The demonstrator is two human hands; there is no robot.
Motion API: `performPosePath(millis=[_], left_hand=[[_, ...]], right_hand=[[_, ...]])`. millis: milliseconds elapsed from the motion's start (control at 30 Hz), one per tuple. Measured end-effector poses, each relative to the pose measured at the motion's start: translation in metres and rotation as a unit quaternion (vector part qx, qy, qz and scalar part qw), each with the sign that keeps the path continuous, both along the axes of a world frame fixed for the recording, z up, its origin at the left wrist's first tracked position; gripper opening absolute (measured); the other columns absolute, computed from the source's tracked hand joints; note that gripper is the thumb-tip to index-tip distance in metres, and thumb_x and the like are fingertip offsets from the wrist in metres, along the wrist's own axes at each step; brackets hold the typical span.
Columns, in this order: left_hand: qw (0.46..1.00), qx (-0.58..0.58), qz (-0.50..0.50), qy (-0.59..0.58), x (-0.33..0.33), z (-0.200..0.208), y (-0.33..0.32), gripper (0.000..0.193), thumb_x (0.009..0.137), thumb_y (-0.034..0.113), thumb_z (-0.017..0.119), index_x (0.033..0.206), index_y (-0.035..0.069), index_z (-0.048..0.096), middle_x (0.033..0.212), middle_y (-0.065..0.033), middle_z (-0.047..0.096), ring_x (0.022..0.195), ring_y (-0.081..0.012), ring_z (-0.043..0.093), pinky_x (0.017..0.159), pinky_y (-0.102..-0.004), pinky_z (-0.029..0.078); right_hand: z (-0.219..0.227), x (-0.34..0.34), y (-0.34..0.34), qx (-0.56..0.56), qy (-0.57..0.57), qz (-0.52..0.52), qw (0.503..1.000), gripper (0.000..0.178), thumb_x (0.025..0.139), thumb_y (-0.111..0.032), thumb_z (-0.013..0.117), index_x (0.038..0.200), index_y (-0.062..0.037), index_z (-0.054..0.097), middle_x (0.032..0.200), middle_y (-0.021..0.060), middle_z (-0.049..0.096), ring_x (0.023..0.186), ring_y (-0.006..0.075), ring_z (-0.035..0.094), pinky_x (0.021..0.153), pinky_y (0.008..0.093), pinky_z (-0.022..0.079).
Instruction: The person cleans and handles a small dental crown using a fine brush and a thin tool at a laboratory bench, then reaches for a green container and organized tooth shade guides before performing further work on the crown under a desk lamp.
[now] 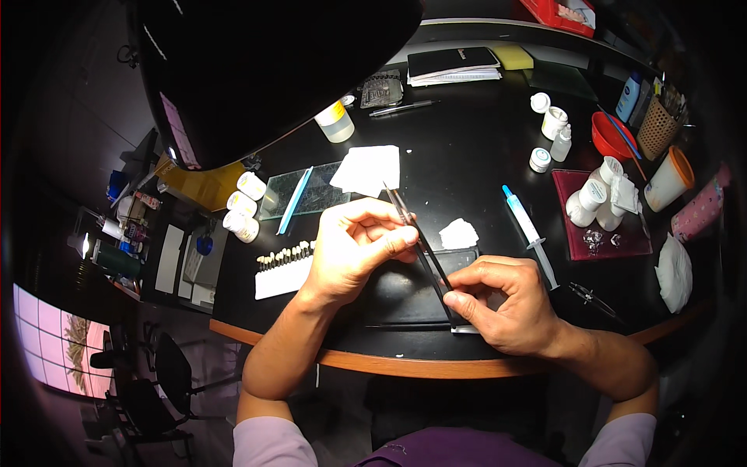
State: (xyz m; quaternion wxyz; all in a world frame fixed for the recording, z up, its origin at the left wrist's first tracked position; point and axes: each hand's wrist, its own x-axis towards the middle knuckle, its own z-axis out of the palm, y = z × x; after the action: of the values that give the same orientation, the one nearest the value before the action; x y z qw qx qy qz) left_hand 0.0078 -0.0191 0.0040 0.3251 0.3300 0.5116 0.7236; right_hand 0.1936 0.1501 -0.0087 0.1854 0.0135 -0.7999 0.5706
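Note:
Over the front of the black table, both my hands hold a pair of long thin black rods (427, 257), slanting from upper left to lower right. Whether they are two brushes or the legs of tweezers I cannot tell. My left hand (354, 247) pinches them around the middle, thumb against fingers. My right hand (510, 302) is closed on their lower end. Beneath lies a flat black case (397, 300), partly covered by my hands. Behind my right hand sits a crumpled white tissue (458, 233). White paper sheets (369, 170) lie beyond the rods' upper tips.
Left of my hands are a tooth shade guide (284, 275), a glass slab (319, 189) and white jars (242, 205). To the right are a blue-tipped syringe (529, 229), a dark red tray (566, 206) and a red bowl (611, 138). A large black lamp head (272, 70) overhangs the far left.

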Motion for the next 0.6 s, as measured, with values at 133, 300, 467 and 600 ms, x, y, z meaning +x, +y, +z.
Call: performPosePath(millis=[133, 300, 467, 600], left_hand=[[1.000, 0.003, -0.006, -0.006, 0.0000, -0.0014, 0.0002, 0.020, 0.091, -0.002, 0.079, 0.108, -0.006, 0.070, 0.094, -0.0134, 0.074, 0.079, -0.0178, 0.076, 0.075, -0.0296, 0.065], [1.000, -0.015, 0.007, 0.011, 0.0004, -0.0015, -0.0001, 0.016, 0.089, 0.000, 0.081, 0.102, -0.002, 0.071, 0.094, -0.0134, 0.074, 0.083, -0.0187, 0.075, 0.072, -0.0346, 0.068], [1.000, -0.026, 0.004, 0.017, 0.0004, -0.0007, -0.0006, 0.018, 0.090, -0.001, 0.080, 0.105, -0.004, 0.070, 0.093, -0.0129, 0.074, 0.081, -0.0182, 0.075, 0.073, -0.0320, 0.066], [1.000, -0.004, -0.008, 0.000, 0.0009, -0.0011, 0.0001, 0.020, 0.091, -0.002, 0.079, 0.108, -0.005, 0.070, 0.093, -0.0129, 0.074, 0.079, -0.0179, 0.076, 0.075, -0.0297, 0.065]], right_hand=[[-0.0013, 0.0003, -0.0003, -0.002, -0.012, 0.002, 1.000, 0.010, 0.089, -0.001, 0.079, 0.098, 0.0037, 0.077, 0.082, 0.0089, 0.072, 0.070, 0.0105, 0.067, 0.062, 0.0241, 0.053], [-0.0003, 0.0003, 0.0003, -0.001, -0.012, 0.008, 1.000, 0.010, 0.090, -0.001, 0.079, 0.098, 0.0032, 0.077, 0.082, 0.0086, 0.072, 0.070, 0.0105, 0.067, 0.062, 0.0241, 0.053], [-0.0005, -0.0001, 0.0002, -0.001, -0.008, 0.007, 1.000, 0.010, 0.090, -0.001, 0.079, 0.099, 0.0034, 0.077, 0.083, 0.0088, 0.072, 0.070, 0.0104, 0.067, 0.061, 0.0241, 0.053], [-0.0006, 0.0005, 0.0000, -0.003, -0.009, 0.005, 1.000, 0.010, 0.090, -0.001, 0.079, 0.099, 0.0032, 0.077, 0.083, 0.0088, 0.072, 0.070, 0.0102, 0.067, 0.061, 0.0240, 0.053]])
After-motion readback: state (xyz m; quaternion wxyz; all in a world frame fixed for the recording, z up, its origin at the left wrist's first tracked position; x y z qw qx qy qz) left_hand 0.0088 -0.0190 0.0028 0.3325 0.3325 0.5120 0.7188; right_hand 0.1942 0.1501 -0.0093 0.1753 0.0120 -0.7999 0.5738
